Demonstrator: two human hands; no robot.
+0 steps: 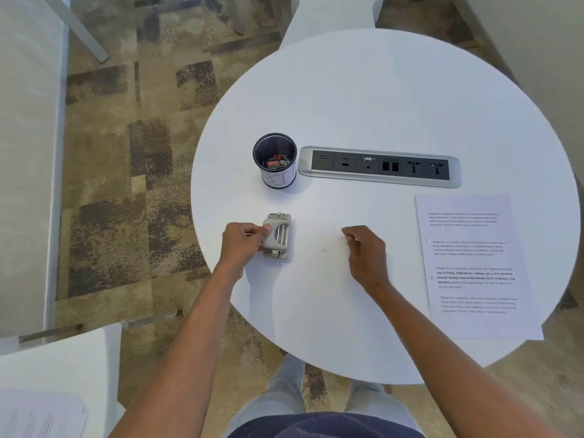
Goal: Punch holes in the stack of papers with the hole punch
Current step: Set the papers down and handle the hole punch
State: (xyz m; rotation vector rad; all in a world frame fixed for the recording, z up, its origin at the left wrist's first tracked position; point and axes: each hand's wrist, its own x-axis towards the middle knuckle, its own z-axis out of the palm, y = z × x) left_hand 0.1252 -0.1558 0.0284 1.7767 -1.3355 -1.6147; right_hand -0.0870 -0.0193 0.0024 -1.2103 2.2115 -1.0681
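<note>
A grey metal hole punch [279, 237] sits on the round white table [379, 105] near its left edge. My left hand [241, 241] grips the punch from the left, thumb on its top. My right hand [366, 251] rests on the table's middle with fingers curled and nothing visible in them. The printed papers [474, 267] lie flat at the table's right edge, apart from both hands, their near corner overhanging the rim.
A black mesh cup [275, 159] holding small items stands behind the punch. A socket strip [379, 167] is set into the table to the cup's right. A white surface with papers [41, 418] is at lower left. My legs are under the table's near edge.
</note>
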